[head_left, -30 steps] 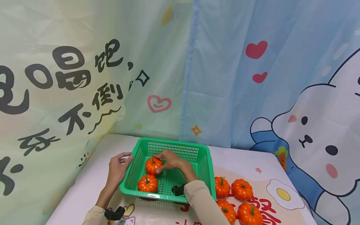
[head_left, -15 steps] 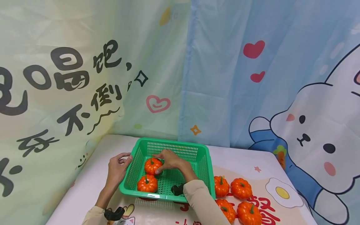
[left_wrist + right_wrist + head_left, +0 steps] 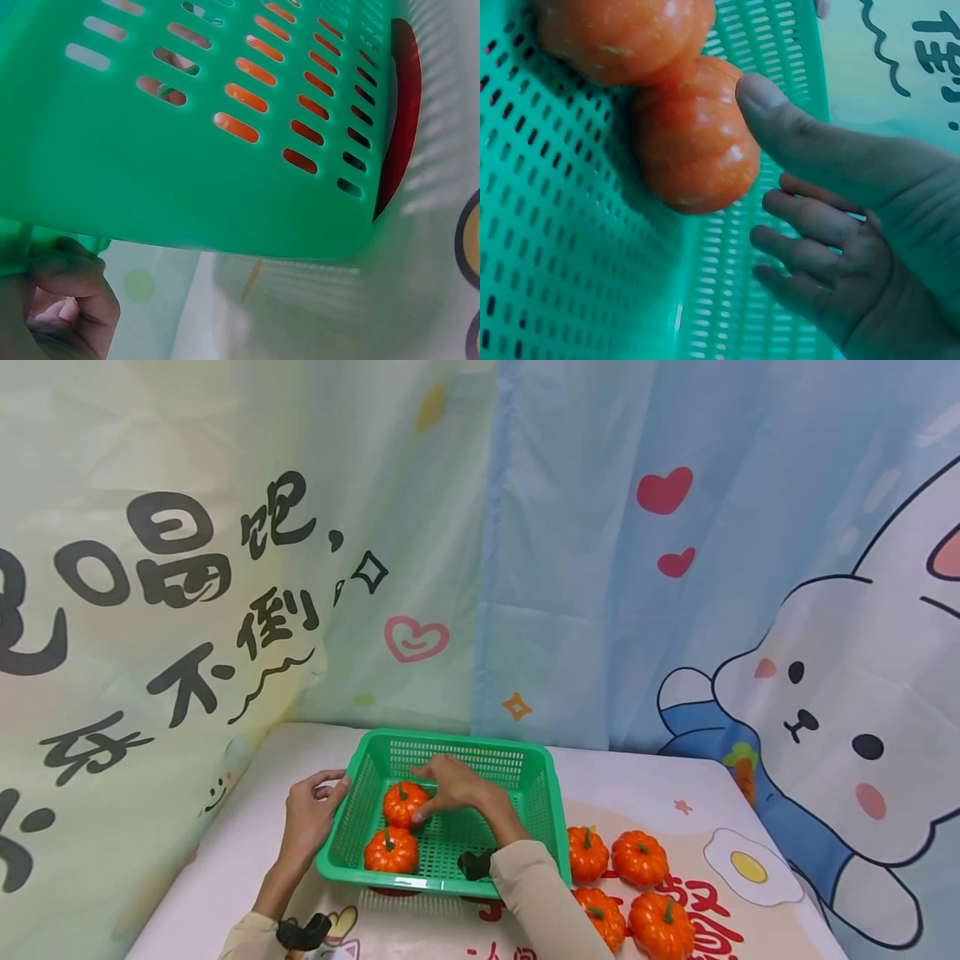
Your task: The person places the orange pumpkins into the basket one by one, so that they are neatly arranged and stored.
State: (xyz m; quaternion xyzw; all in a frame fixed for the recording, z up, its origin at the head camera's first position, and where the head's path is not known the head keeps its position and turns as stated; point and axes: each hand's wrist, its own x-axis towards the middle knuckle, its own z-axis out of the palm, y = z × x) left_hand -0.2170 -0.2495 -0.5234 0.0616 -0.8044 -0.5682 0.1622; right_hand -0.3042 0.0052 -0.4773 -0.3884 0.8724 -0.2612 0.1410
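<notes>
The green basket (image 3: 558, 810) holds two orange pumpkins, a rear one (image 3: 402, 805) and a front one (image 3: 392, 852), touching each other. My left hand (image 3: 311, 810) grips the basket's left rim; in the left wrist view its curled fingers (image 3: 79, 289) are at the rim. Inside the basket, my right hand (image 3: 459, 787) is spread beside the rear pumpkin. The right wrist view shows the thumb (image 3: 802, 127) at the edge of that pumpkin (image 3: 697, 142), while the other fingers are loosely bent and apart from it. Whether the thumb touches it, I cannot tell.
Several more pumpkins (image 3: 640, 859) lie on the table right of the basket, the nearest ones close to its right wall. The printed cloth (image 3: 420, 568) hangs behind the table. Dark wrist bands (image 3: 303, 932) show on both arms.
The head view has shifted slightly, moving the scene a little to the left. Both hands, the basket and the pumpkins keep nearly the same places relative to each other.
</notes>
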